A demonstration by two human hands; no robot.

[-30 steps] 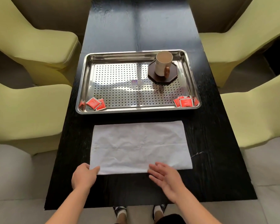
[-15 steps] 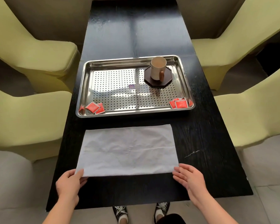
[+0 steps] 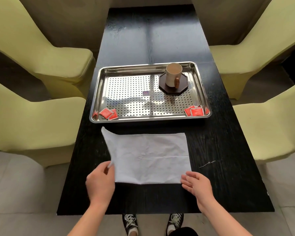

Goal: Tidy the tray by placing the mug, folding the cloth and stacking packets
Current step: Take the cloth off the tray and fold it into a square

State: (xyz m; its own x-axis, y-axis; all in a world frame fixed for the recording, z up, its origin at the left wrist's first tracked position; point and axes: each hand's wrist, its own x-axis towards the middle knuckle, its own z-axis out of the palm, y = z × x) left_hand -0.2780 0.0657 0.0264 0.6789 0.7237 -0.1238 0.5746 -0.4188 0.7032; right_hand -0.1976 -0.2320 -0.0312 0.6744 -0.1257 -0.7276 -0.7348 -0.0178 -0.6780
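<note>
Cloth (image 3: 150,157), white and creased, lies on the dark surface (image 3: 220,150) just at 6 o'clock of the steel tray (image 3: 150,118), apart from it. The left hand (image 3: 100,183) pinches the cloth's 7 o'clock corner and holds that side lifted off the surface. The right hand (image 3: 197,185) sits at the 5 o'clock corner, fingers spread and relaxed, holding nothing; I cannot tell whether they touch the cloth. On the tray, a mug (image 3: 173,74) stands upright on a dark coaster (image 3: 173,90) toward 1 o'clock. Red packets (image 3: 107,113) lie loosely at 7 o'clock, more packets (image 3: 195,111) at 5 o'clock.
</note>
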